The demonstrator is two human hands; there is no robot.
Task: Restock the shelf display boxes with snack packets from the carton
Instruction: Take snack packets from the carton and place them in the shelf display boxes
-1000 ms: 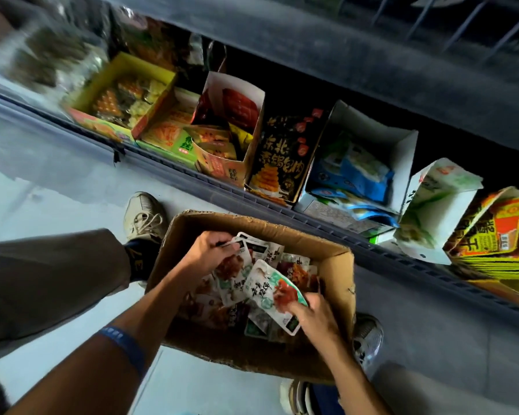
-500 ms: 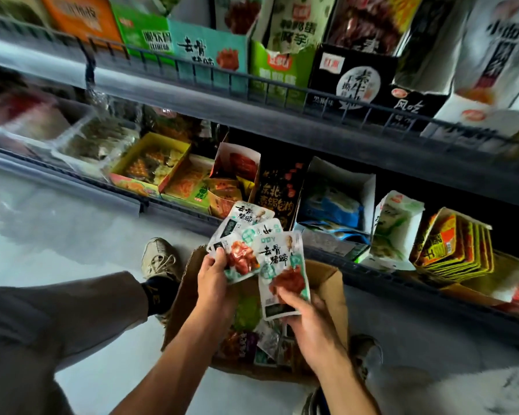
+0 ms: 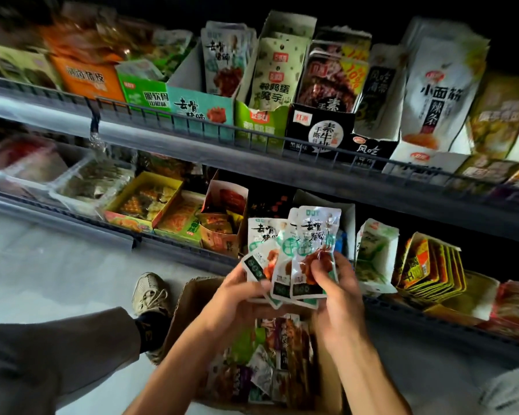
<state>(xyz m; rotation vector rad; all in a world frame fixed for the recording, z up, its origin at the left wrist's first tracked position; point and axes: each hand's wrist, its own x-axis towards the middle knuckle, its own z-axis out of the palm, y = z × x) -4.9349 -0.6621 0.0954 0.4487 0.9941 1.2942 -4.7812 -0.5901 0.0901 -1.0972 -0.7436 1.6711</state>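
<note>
Snack packets (image 3: 294, 253) fanned upright, clamped between both hands, left hand (image 3: 240, 290), right hand (image 3: 336, 292), above carton (image 3: 180, 319)

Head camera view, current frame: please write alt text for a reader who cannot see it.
Both hands, left hand and right hand, hold a fanned bunch of white-and-teal snack packets above an open cardboard carton of mixed packets on the floor. Behind are two shelves of display boxes, among them a teal box on the upper shelf holding packets with similar print.
</note>
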